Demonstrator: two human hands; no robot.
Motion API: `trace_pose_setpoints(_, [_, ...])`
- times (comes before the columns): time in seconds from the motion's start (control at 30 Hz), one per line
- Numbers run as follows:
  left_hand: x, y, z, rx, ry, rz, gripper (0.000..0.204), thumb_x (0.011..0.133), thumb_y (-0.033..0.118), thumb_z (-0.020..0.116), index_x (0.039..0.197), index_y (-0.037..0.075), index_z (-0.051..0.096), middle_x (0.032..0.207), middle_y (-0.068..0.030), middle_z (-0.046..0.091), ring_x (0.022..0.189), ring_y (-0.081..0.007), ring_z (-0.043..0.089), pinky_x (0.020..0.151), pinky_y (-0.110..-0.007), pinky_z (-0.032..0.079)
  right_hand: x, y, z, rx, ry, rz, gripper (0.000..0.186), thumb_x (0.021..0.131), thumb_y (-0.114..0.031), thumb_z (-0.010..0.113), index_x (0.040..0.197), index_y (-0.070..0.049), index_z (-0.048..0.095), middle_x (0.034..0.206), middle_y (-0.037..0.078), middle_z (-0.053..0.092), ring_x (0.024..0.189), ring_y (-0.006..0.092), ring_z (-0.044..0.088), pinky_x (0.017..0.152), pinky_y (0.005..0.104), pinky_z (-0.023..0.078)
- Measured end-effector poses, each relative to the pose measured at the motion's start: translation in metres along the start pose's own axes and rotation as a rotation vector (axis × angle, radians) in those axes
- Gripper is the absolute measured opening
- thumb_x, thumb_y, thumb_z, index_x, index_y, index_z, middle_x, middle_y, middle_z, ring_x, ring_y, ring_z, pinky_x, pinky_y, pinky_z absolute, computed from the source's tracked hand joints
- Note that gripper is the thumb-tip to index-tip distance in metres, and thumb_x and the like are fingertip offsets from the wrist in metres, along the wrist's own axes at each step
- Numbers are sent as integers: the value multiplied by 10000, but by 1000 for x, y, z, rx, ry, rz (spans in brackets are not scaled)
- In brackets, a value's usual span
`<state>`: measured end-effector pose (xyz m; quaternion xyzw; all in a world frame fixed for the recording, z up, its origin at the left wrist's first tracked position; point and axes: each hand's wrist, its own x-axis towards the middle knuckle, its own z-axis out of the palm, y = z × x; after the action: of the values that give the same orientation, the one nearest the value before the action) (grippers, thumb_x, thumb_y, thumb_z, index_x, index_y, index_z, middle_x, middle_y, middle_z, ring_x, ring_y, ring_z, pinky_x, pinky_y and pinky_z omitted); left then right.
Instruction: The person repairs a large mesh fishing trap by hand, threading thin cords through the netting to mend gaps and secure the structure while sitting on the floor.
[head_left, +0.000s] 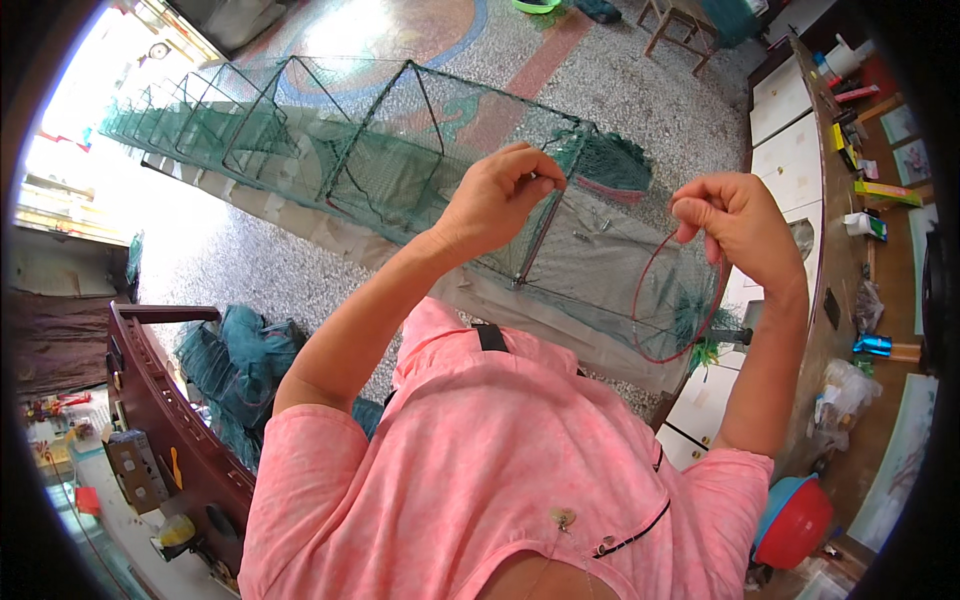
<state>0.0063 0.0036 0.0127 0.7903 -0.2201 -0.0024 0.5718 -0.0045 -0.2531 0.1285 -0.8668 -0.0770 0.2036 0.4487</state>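
A long green net trap on dark square frames stretches away from me to the far left. My left hand is raised over its near end, thumb and fingers pinched together by a frame bar. What the pinch holds, if anything, is too small to make out. To the right, my right hand is closed with curled fingers on a thin red ring, which hangs below it. Gathered green netting shows through and beside the ring. A bunched part of the net lies beyond my left hand.
A pale sheet lies under the trap. At left, blue-green netting is heaped beside a dark red wooden piece of furniture. White cabinets line the right side, near a red basin. A wooden stool stands at the back.
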Motion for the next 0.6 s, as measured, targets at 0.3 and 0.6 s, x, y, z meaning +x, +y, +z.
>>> trace_pose_setpoints(0.3, [-20, 12, -5, 309, -24, 96, 103, 804, 5, 546, 904, 26, 558, 843, -114, 541, 766, -252, 553, 663, -333, 441, 6, 25, 47, 269, 327, -176, 149, 926, -209, 536, 886, -66, 531, 632, -16, 529, 497, 44, 461, 451, 197, 376])
trace_pose_setpoints(0.6, [-25, 2, 0, 235, -207, -107, 178, 777, 62, 590, 925, 4, 510, 708, -116, 546, 634, -239, 543, 584, -332, 435, 53, 41, 113, 160, 320, -241, 165, 874, -197, 582, 913, -42, 539, 672, 93, 596, 590, 164, 578, 549, 312, 448])
